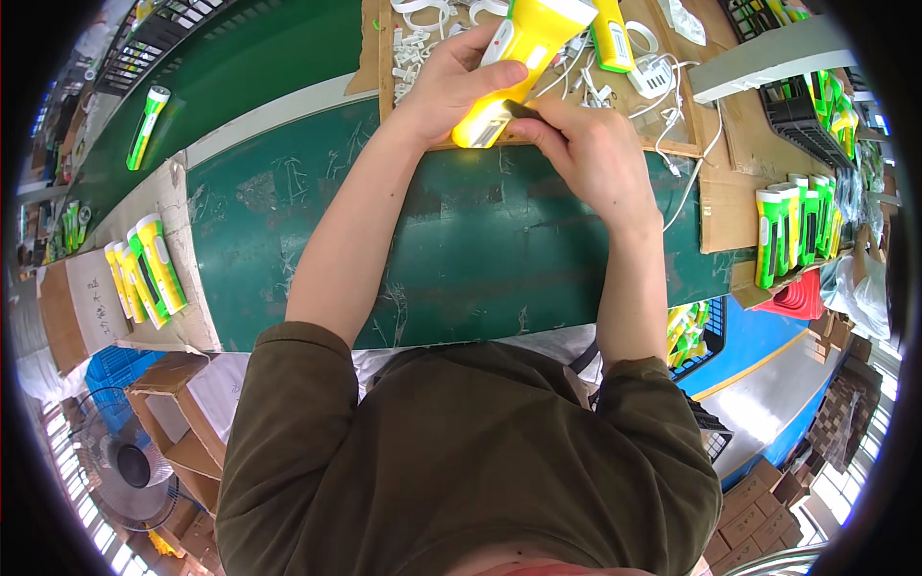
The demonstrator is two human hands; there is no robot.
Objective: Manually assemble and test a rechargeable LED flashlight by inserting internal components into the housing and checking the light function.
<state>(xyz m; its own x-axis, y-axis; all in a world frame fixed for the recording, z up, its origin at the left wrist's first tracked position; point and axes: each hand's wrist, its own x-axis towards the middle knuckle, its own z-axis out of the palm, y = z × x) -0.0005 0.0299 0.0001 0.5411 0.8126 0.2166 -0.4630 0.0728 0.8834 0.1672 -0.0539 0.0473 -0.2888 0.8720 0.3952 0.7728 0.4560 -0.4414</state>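
A yellow and white flashlight [520, 53] is tilted over the far edge of the green work surface, its wide head pointing away from me. My left hand [459, 84] is closed around its body from the left, with the thumb along the near side. At the flashlight's near end, my right hand [586, 144] pinches a small dark flat piece [520, 109] between thumb and fingers. That piece touches or lies right beside the flashlight; its exact kind is hidden by the fingers. Beyond my right hand lies another yellow flashlight [612, 38].
A cardboard-lined tray [687, 134] holds white cables, a white multi-port charger [653, 77] and small white parts [413, 53]. Flashlights stand grouped at the left [154, 264] and right [799, 226]. One green flashlight [148, 128] lies on the green belt [250, 67].
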